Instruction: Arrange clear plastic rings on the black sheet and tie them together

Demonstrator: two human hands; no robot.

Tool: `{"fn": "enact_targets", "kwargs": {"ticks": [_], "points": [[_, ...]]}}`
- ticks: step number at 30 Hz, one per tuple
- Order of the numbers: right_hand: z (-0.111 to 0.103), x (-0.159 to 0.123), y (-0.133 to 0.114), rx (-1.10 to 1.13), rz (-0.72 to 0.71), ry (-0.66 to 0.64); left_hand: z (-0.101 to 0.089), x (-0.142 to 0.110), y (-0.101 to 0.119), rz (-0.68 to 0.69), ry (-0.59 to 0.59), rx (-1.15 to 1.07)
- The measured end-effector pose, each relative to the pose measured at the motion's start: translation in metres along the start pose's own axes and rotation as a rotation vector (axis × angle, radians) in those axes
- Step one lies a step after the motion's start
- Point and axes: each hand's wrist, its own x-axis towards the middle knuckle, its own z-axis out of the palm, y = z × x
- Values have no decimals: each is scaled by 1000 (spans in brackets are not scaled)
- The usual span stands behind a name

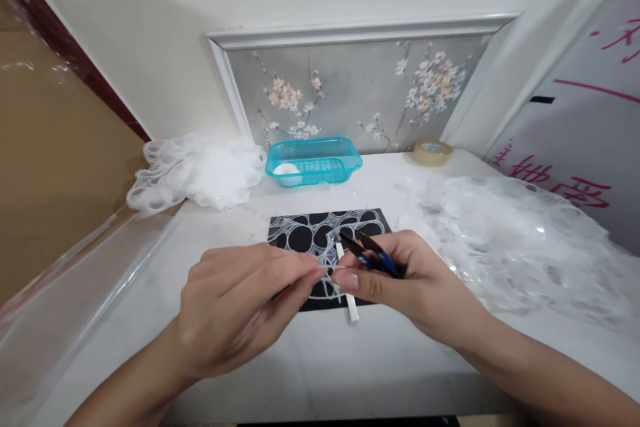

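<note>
My left hand is closed in a pinch on one end of a thin translucent strip. The strip's other end sits between the thumb and forefinger of my right hand. That same hand also holds thread snips with dark blades and blue handles, their tips pointing up and left with a gap between them. Below both hands lies a black sheet covered with white, looping translucent pieces. A narrow white stick crosses the sheet and juts past its near edge. My fingers hide part of the sheet.
Behind the sheet stands a turquoise plastic basket with a white round item inside. Piles of white translucent rings lie at left and right. A tape roll rests near the wall. Cardboard borders the left.
</note>
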Motion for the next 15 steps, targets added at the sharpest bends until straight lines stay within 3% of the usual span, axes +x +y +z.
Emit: {"fn": "enact_targets", "kwargs": {"ticks": [9, 15], "points": [[-1, 4, 3, 147, -53, -41, -3, 3, -1, 20, -8, 35], [-2, 4, -1, 220, 14, -59, -2, -3, -5, 17, -57, 54]]}}
